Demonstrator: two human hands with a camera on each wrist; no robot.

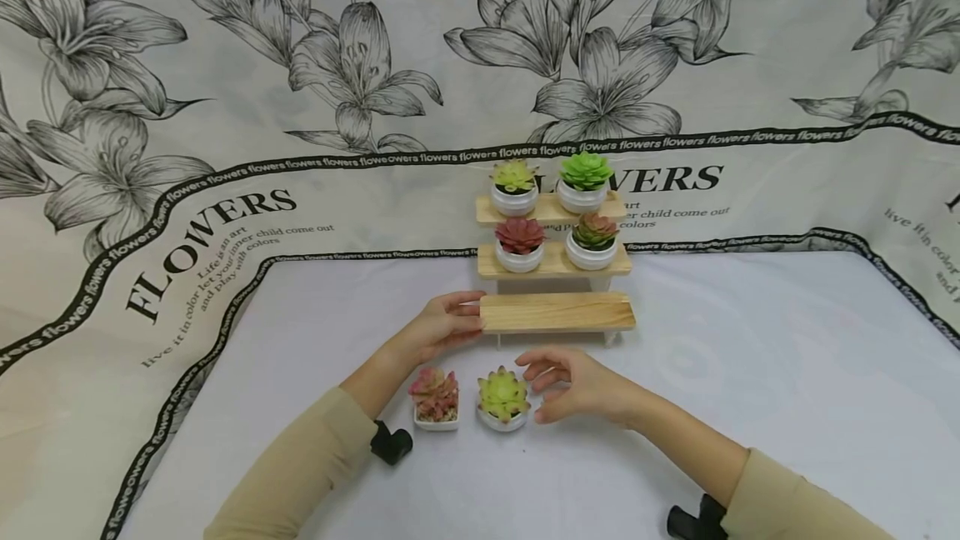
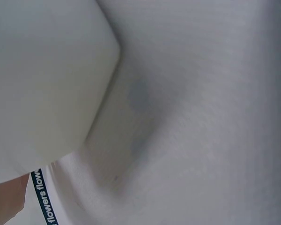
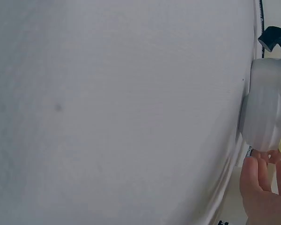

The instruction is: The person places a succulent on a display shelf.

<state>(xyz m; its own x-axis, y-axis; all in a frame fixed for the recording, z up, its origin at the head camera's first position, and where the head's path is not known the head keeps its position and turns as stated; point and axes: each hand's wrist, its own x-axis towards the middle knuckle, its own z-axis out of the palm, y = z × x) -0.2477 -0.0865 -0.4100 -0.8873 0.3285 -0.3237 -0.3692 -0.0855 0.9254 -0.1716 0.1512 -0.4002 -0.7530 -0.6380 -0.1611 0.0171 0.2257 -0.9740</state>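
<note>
My left hand grips the left end of the lowest board of a three-tier wooden shelf stand. Its fingertips are partly hidden at the board's end. Just right of a yellow-green potted succulent, my right hand hovers with loosely bent, parted fingers and holds nothing. In the right wrist view a gap shows between the fingers and that plant's white round pot. A pink succulent in a square white pot stands to its left. A white pot fills the left wrist view's upper left.
On the top tier sit a yellow succulent and a bright green one. The middle tier carries a red succulent and a green-red one. Beneath everything lies a white cloth; a flower-printed cloth hangs behind.
</note>
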